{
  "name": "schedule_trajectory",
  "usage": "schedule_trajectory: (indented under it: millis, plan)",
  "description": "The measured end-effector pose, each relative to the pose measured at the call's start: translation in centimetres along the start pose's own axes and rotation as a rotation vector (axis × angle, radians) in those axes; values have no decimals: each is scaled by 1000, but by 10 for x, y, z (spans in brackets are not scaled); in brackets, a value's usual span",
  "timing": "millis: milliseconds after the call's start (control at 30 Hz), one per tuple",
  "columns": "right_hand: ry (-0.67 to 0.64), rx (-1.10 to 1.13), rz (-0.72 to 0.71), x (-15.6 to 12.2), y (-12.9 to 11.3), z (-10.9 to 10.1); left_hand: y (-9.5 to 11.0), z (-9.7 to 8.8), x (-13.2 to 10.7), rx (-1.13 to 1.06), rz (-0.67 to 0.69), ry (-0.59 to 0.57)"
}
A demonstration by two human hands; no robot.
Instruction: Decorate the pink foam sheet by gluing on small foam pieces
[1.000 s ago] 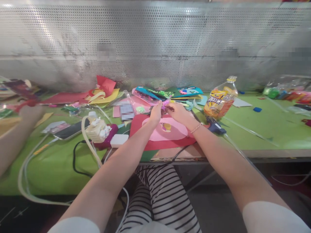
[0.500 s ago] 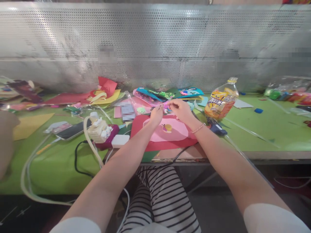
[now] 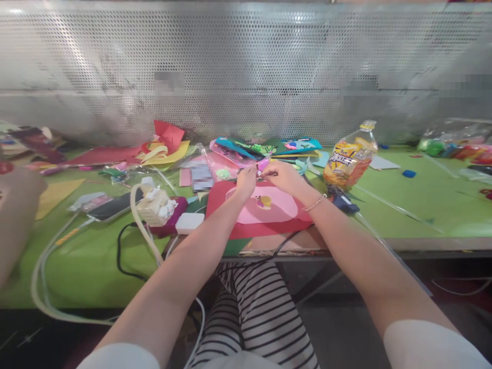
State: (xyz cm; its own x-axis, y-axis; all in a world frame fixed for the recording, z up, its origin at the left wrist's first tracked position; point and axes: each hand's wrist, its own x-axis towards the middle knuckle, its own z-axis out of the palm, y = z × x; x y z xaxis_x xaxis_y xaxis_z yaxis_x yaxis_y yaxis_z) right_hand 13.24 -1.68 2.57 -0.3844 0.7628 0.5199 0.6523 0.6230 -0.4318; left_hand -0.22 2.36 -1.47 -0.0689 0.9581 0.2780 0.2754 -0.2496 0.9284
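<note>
My left hand (image 3: 246, 182) and my right hand (image 3: 281, 177) meet over a red sheet (image 3: 221, 202) that carries a pink oval (image 3: 279, 209) with a small snail figure (image 3: 264, 201) on it. Both hands pinch a tiny pink piece (image 3: 263, 165) between their fingertips; its shape is too small to make out. A thin bracelet sits on my right wrist. The hands are closed, fingers pressed together.
Coloured paper cut-outs (image 3: 269, 147) lie behind the hands. An orange drink bottle (image 3: 349, 159) lies tilted to the right, a blue glue gun (image 3: 342, 200) beside it. A phone (image 3: 115, 205), a charger block (image 3: 188, 222) and cables lie left. Another person's arm (image 3: 15, 215) is at far left.
My hands stay together over the red sheet, shifting only slightly. The other person's arm at the left has moved back into view.
</note>
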Motion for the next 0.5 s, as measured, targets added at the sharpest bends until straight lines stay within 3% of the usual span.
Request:
schedule_trajectory:
  millis: [100,267,500]
  plan:
    - [-68,37,-76,-2,-2,-2,0,0,0,5,5,-6]
    - [-244,221,-26,-5,0,3,-2,0,-1,-70,-2,24]
    - [-267,99,66,-6,-7,-4,-4,1,1,-85,12,42]
